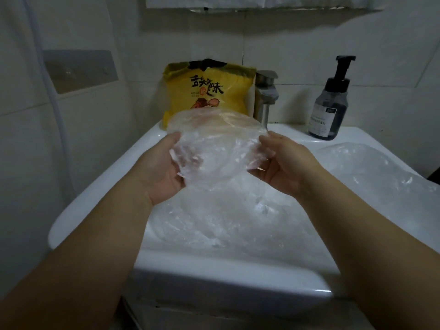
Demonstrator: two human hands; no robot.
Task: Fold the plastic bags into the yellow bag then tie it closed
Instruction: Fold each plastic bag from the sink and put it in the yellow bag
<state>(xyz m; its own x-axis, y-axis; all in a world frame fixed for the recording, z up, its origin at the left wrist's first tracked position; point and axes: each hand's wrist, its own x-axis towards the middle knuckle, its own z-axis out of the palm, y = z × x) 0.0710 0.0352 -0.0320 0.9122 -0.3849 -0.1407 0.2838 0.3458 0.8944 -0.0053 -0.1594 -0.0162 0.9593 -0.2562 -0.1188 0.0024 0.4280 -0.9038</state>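
Above the white sink I hold a crumpled clear plastic bag (215, 141) between both hands. My left hand (162, 167) grips its left edge, thumb on top. My right hand (283, 160) grips its right edge. A yellow bag (207, 89) with black lettering and a dark open top stands upright at the back of the sink, just behind the held bag. More clear plastic bags (238, 217) lie heaped in the basin below my hands and spread to the right (371, 167).
The white sink (95, 203) juts out from a tiled wall. A steel tap (266, 96) stands right of the yellow bag. A dark pump soap bottle (331, 103) sits on the sink's back right corner. A shelf hangs above.
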